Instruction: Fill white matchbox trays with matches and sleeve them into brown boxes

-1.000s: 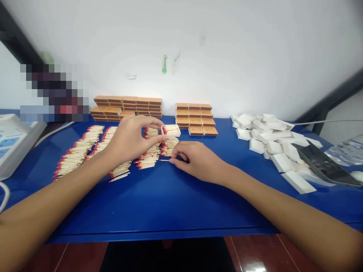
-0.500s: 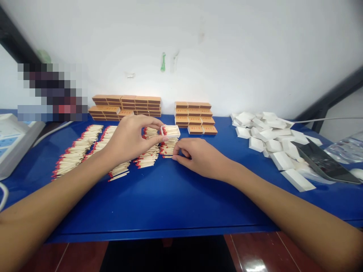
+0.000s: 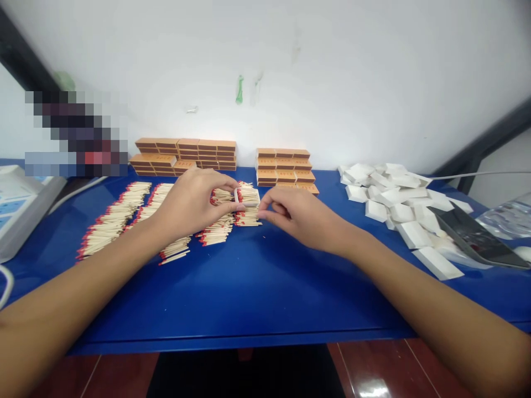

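Note:
My left hand (image 3: 188, 202) grips a small white matchbox tray (image 3: 251, 205) by its left end, between thumb and fingers. Red-tipped matches (image 3: 248, 192) lie inside it. My right hand (image 3: 305, 218) is at the tray's right end, its thumb and forefinger pinched together; whatever they hold is too small or hidden to make out. Just below the tray lies a pile of loose matches (image 3: 248, 217). Another match pile (image 3: 216, 232) lies beside it, under the left hand's fingertips. Farther left, a long row of matches (image 3: 112, 218) spreads over the blue table (image 3: 232, 298).
Stacked orange matchboxes (image 3: 207, 145) stand against the wall, with a second stack (image 3: 284, 164) to their right. White empty trays (image 3: 400, 196) are heaped at the right, next to a dark phone (image 3: 477, 237). A white power strip (image 3: 29, 213) sits at the left edge.
The tray has come slightly down and left, tilting in my left hand. My right hand has risen from the loose pile to the tray's right end.

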Motion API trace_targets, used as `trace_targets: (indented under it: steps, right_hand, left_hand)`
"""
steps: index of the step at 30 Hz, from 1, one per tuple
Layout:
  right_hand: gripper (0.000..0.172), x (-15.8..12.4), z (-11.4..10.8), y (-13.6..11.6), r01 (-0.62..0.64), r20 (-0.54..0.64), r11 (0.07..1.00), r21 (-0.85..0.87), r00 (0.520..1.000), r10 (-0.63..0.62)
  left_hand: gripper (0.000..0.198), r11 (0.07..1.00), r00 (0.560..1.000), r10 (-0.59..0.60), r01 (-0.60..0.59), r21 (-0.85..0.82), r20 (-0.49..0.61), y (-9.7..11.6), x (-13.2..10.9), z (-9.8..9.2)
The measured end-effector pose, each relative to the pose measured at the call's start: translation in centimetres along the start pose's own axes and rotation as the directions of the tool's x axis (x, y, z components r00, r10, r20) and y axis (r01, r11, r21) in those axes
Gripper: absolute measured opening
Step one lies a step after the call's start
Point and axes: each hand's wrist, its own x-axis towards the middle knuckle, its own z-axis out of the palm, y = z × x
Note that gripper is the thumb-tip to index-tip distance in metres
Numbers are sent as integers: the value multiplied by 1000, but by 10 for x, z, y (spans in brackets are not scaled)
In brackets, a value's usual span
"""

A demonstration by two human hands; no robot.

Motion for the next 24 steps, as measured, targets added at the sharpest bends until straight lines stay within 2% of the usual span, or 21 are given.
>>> trace_targets:
  steps: [4,9,15,21,24]
  right_hand:
    - [10,2,0,4,-5,-139,1000,-17,990,3]
    - [9,2,1,4,11,-126,999,-48,992,-17]
    - [5,0,0,3,61,-146,997,-47,987,-68]
    - [10,1,3,2,69,-196,997,-37,978,-75]
    - [12,0,5,2,44,-162,998,-50,985,-52]
  left_hand:
    - [38,996,1000,21,-21,-90,3,5,-1,2]
    - [36,988,999,31,-28,-153,19,8,-2,2]
    - [33,980,1000,-24,26,-197,15,10,-1,1]
    - [34,995,999,-33,30,-100,-28,7,-1,-2]
    - [34,998,997,-53,51,-39,-54,2,0,-3]
